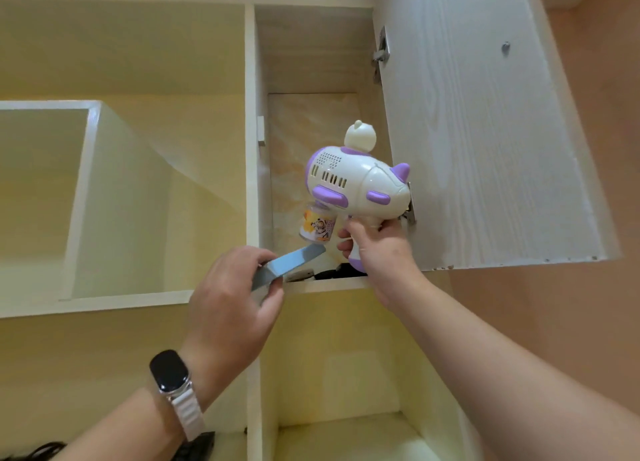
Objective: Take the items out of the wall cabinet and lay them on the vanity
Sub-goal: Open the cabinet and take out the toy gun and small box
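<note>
I look up into the open wall cabinet (311,65). My right hand (377,249) grips the handle of a white and purple toy bubble gun (356,180), held in front of the compartment opening; a small printed bottle (317,226) hangs under its barrel. My left hand (235,298) pinches a flat light-blue item (287,261) at the shelf's front edge. Dark objects (332,273) lie on the cabinet shelf behind the hands, mostly hidden.
The cabinet door (485,131) stands swung open to the right, close to the toy. Open shelf niches (121,201) lie to the left and below (346,374). A dark cable and object (201,443) show at the bottom edge.
</note>
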The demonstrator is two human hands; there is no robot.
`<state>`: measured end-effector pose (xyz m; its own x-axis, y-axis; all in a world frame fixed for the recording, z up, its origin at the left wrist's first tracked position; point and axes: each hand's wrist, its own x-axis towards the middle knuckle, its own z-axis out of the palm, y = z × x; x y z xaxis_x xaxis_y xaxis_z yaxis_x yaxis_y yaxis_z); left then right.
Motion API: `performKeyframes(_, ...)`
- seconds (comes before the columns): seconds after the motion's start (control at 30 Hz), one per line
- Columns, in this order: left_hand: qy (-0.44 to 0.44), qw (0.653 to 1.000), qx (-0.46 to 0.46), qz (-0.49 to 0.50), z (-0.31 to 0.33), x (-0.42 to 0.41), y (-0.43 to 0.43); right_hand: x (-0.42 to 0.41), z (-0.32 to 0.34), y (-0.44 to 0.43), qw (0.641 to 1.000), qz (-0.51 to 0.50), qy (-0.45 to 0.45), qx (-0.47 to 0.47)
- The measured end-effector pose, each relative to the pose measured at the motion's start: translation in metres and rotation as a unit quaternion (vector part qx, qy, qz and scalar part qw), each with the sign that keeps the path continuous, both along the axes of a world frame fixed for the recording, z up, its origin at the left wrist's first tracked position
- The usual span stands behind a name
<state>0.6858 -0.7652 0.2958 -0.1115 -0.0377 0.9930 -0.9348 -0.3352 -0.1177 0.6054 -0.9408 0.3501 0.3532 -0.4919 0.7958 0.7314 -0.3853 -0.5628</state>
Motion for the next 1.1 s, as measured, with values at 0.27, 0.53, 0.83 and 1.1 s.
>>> performKeyframes(0.27, 0.027, 0.999, 0.006, 0.044, -0.026, 0.001, 0.015, -0.027, -0.028, 0.024, 0.999, -0.004, -0.027, 0.027)
performKeyframes(0.53, 0.061, 0.994, -0.041, -0.084, -0.048, 0.004, 0.04, -0.069, -0.066, 0.061, 0.995, -0.047, -0.068, 0.06)
performKeyframes(0.83, 0.271, 0.907, 0.029, -0.321, -0.112, 0.006, 0.033, -0.111, -0.138, 0.107, 0.968, -0.225, -0.01, 0.115)
performKeyframes(1.1, 0.412, 0.752, 0.123, -0.5, -0.193, -0.023, 0.006, -0.152, -0.216, 0.161, 0.899, -0.394, 0.046, 0.188)
